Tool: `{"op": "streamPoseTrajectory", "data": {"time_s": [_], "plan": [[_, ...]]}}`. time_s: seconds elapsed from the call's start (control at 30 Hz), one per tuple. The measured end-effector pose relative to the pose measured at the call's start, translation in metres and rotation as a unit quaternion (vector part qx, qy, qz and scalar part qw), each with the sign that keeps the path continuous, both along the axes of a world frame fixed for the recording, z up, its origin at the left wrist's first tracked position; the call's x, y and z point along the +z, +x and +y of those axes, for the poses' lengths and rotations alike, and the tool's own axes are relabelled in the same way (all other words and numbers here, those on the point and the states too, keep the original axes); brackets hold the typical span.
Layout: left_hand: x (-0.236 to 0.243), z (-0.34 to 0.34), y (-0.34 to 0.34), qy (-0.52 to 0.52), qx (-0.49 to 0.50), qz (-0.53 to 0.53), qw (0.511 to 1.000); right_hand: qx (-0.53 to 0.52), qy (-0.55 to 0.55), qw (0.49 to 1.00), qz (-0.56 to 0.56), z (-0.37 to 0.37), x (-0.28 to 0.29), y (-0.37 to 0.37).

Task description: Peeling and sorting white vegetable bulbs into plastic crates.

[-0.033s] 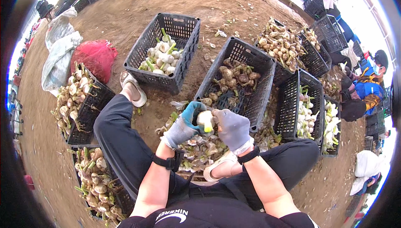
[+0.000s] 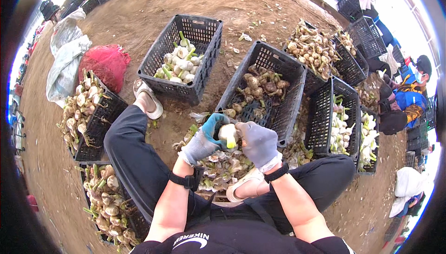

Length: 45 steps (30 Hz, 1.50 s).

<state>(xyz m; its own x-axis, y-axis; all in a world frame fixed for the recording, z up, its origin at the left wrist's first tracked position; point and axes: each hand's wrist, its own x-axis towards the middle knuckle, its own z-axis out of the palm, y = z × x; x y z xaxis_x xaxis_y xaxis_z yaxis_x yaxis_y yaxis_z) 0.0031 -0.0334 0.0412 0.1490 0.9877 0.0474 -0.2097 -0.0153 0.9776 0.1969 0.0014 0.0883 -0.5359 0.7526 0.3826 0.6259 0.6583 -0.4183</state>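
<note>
My gloved left hand [image 2: 204, 142] is curled round a peeled white garlic bulb [image 2: 227, 133] with a short green stem. My gloved right hand [image 2: 258, 143] is closed against the bulb's right side, its fingertips partly hidden. Just beyond both hands stands a black crate [image 2: 290, 110] with some brown, unpeeled garlic [image 2: 260, 84] in it. Beneath my hands, between my legs, lies a heap of loose skins and trimmings [image 2: 225, 168]. Another crate [image 2: 169, 89], ahead and left, holds white bulbs with green stems.
Crates of unpeeled garlic stand at my left [image 2: 95, 138] and far right [image 2: 306, 52]. Crates of white garlic [image 2: 318, 138] stand beside my right knee. Red [image 2: 104, 63] and white [image 2: 69, 77] sacks lie at the left. A masked co-worker [image 2: 411, 105] sits at the right among more crates.
</note>
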Motion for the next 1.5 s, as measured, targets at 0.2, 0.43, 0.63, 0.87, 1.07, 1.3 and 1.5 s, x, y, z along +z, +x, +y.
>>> {"op": "streamPoseTrajectory", "data": {"time_s": [0.2, 0.43, 0.63, 0.87, 1.07, 1.3, 1.5], "plan": [[0.004, -0.003, 0.002, -0.071, -0.057, -0.085, 0.992, -0.021, 0.009, 0.999, -0.036, 0.008, -0.005, 0.004], [-0.003, 0.004, 0.029, -0.049, 0.129, -0.16, 0.977, -0.06, -0.007, 0.997, 0.052, -0.008, -0.006, -0.016], [-0.007, 0.009, 0.029, -0.114, 0.191, -0.364, 0.905, -0.188, -0.085, 0.977, 0.051, -0.006, -0.033, -0.014], [-0.013, 0.015, 0.013, -0.135, 0.145, -0.565, 0.801, -0.006, -0.252, 0.946, -0.203, -0.03, -0.066, -0.001], [-0.041, 0.014, 0.03, -0.087, 0.154, -0.414, 0.893, -0.006, -0.306, 0.91, 0.278, 0.006, -0.056, -0.01], [-0.043, 0.035, -0.015, -0.187, 0.271, -0.502, 0.8, -0.144, -0.503, 0.772, 0.362, 0.066, -0.062, 0.018], [-0.007, 0.087, -0.068, -0.009, 0.292, -0.506, 0.811, -0.143, -0.484, 0.851, 0.148, 0.177, -0.112, 0.028]]}}
